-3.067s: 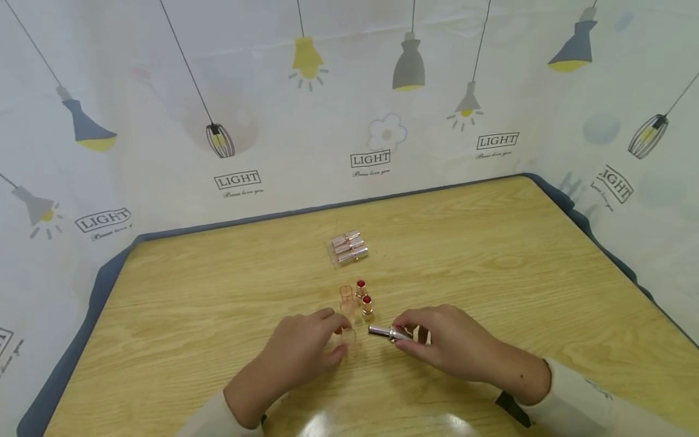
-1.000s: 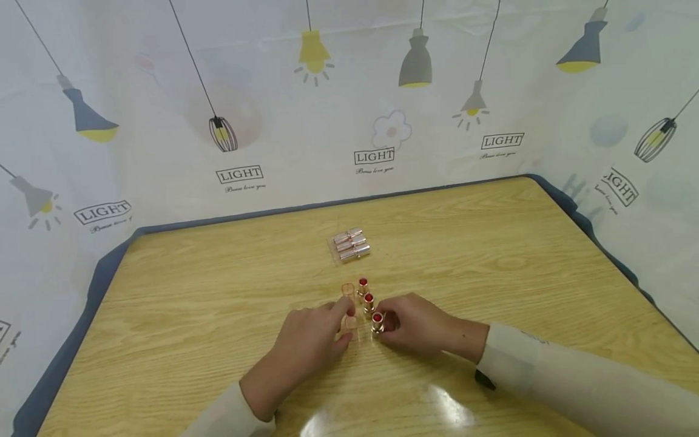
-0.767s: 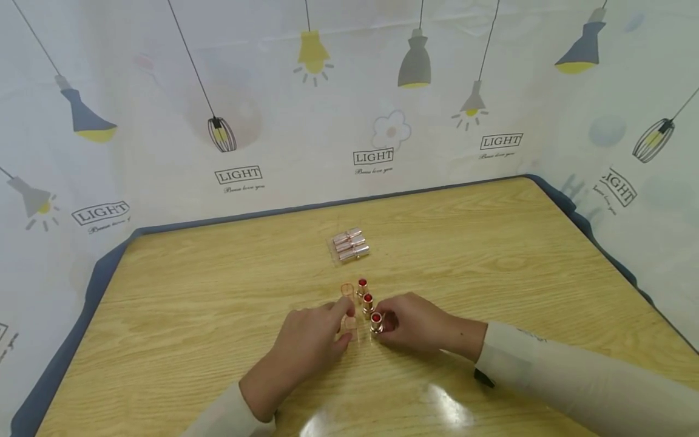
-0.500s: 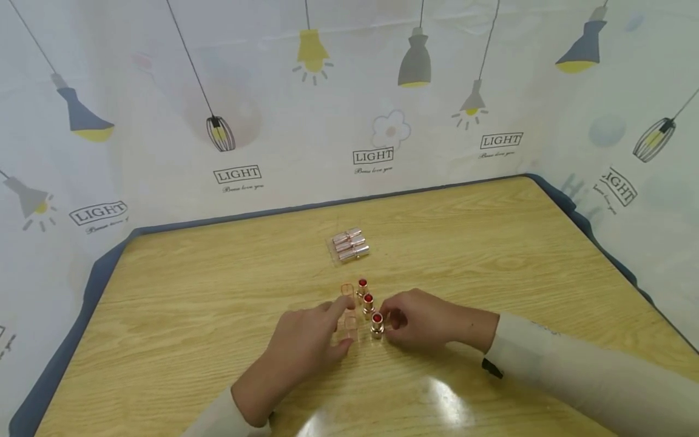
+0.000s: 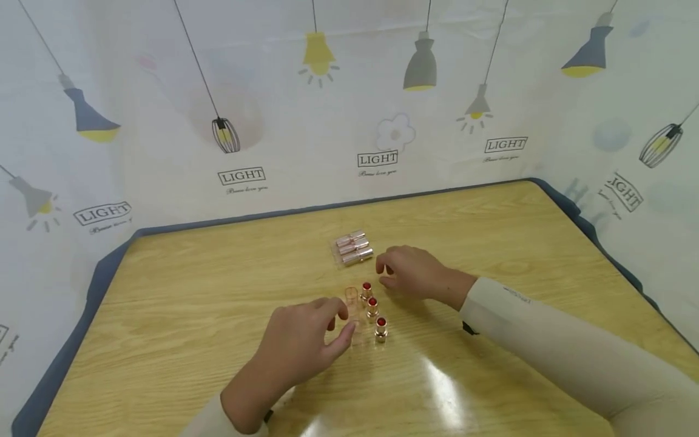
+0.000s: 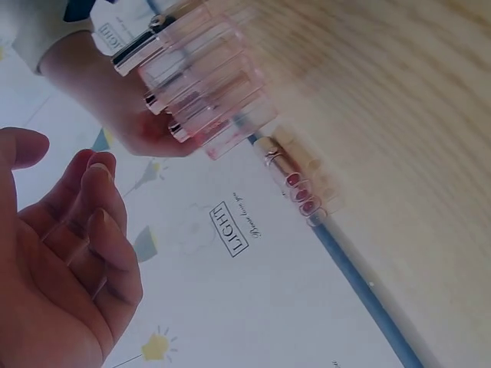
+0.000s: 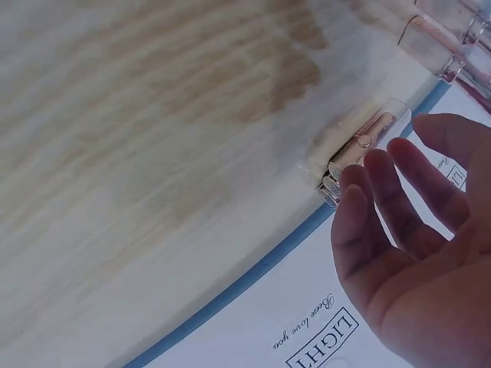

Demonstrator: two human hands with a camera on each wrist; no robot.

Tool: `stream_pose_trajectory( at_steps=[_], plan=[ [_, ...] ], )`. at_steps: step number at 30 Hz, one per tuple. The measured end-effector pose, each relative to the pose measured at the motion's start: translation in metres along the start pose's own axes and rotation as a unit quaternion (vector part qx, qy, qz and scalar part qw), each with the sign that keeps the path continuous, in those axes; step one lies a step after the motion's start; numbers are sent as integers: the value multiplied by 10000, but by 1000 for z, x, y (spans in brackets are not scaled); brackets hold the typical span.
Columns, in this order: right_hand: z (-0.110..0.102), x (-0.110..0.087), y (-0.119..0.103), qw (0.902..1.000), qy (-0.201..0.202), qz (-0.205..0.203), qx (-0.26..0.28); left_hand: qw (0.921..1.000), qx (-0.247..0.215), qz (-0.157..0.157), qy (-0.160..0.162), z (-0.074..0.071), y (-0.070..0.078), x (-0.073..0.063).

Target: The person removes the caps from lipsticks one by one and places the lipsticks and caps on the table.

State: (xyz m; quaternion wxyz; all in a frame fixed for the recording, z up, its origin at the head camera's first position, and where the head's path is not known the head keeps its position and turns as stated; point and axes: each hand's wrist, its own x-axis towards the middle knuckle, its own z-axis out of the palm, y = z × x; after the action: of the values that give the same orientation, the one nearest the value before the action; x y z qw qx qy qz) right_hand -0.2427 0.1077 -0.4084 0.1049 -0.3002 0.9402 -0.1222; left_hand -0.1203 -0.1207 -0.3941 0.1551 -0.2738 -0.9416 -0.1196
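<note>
Three lipsticks (image 5: 372, 308) stand upright on the bench (image 5: 218, 285) in a slanting row, their red tips bare. The right hand (image 5: 412, 273) has left the nearest one and moved to the far side; judging by that, the row is settled enough to stand unaided. The gold bases hold the red sticks. Just left of them stand clear covers (image 6: 203, 88); gold glints show there in the left wrist view, but whether inside or behind cannot be told. The left hand (image 5: 297, 337) is near these covers, fingers loosely curved, thumb apart, pinching nothing. Farther off, three tubes (image 5: 354, 246) lie side by side, with clear casing at their left ends; its contents are too blurred to make out. Just right of them, the right hand hangs with relaxed, bent fingers, holding nothing. A lamp-printed cloth (image 5: 306, 133) rises beyond.
</note>
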Motion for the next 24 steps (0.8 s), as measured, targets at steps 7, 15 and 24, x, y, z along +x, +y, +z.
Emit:
stream_pose_trajectory(
  at_steps=[7,15,24],
  plan=[
    [-1,22,-3,9988,376,-146,-283,9993,-16,133,337,-6,2,1],
    [2,40,-6,9967,493,-275,-584,9978,-251,221,571,-12,10,5],
    [3,52,-11,9956,530,-354,-688,9950,-212,393,889,-15,13,6]
  ],
)
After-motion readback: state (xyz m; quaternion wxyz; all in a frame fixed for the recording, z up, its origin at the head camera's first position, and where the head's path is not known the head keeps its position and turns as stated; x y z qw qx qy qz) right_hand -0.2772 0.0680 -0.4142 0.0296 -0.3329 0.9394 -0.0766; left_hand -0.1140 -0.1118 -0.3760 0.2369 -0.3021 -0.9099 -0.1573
